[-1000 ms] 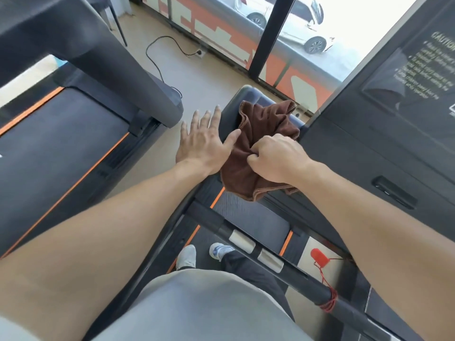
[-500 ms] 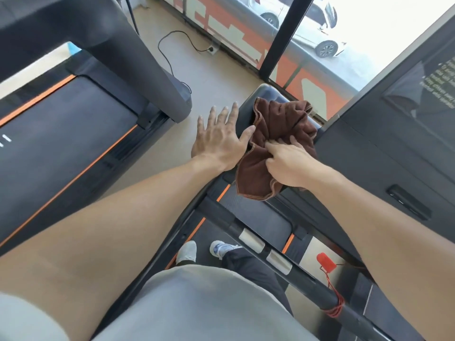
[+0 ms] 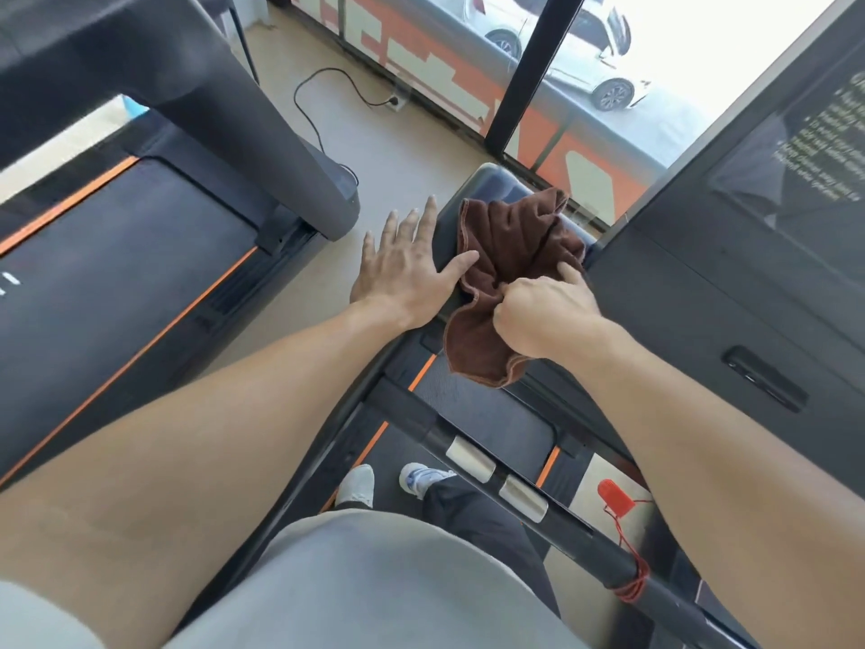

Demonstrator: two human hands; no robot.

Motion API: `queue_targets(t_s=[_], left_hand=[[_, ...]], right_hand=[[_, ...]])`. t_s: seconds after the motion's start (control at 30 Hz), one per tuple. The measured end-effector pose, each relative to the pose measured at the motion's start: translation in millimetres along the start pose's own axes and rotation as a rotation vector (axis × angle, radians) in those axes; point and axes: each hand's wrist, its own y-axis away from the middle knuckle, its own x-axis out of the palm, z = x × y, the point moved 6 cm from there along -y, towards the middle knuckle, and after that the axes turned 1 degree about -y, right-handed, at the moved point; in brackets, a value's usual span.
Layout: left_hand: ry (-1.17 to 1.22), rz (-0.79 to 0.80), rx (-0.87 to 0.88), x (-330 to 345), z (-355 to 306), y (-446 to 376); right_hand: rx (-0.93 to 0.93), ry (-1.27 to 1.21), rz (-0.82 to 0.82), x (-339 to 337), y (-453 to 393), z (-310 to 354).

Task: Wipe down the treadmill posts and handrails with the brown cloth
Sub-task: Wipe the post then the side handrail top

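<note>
Brown and rumpled, the cloth (image 3: 508,278) lies draped over the dark rounded top of the treadmill post (image 3: 472,189), one hemmed corner hanging down toward the running belt (image 3: 487,414). The right hand (image 3: 545,316) grips a bunched fold of it, fingers curled tight into the fabric with the index finger stretched out along the top. The left hand (image 3: 405,269) is flat and spread beside the cloth, its fingers straight and holding nothing, the thumb reaching across the post's edge until its tip touches the cloth's left hem. Below the forearms a black handrail (image 3: 571,526) crosses the frame, carrying two silver pulse pads (image 3: 470,459), with a red safety clip (image 3: 615,496) and its cord looped round the bar further right. Two pale shoes (image 3: 358,482) stand on the belt. A second treadmill (image 3: 121,274) sits to the left across a strip of beige floor (image 3: 388,147), where a black cable runs to a wall socket.
</note>
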Motion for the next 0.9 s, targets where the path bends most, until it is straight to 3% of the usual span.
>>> queue_targets(t_s=[0.2,0.4,0.67,0.8,0.9], left_hand=[[-0.053,-0.009,-0.009,2.6,-2.6,-3.8],[-0.088,-0.023,-0.021,3.5,-3.7,-2.4],[-0.108,-0.057,-0.005,-0.4,-2.9,3.0],[-0.144,-0.069,-0.005,-2.0,-5.4,4.5],[-0.150,-0.068,-0.015,-1.6,-5.7,3.5]], right_hand=[[-0.046,-0.250,0.006,2.7,-10.9,0.3],[-0.132,-0.485,-0.096,-9.3,2.3,-9.0],[-0.065,-0.072,-0.025,-17.0,19.1,4.1],[-0.015,-0.058,0.096,-9.3,-1.5,8.2],[-0.071,-0.115,0.094,7.4,-10.2,-0.5]])
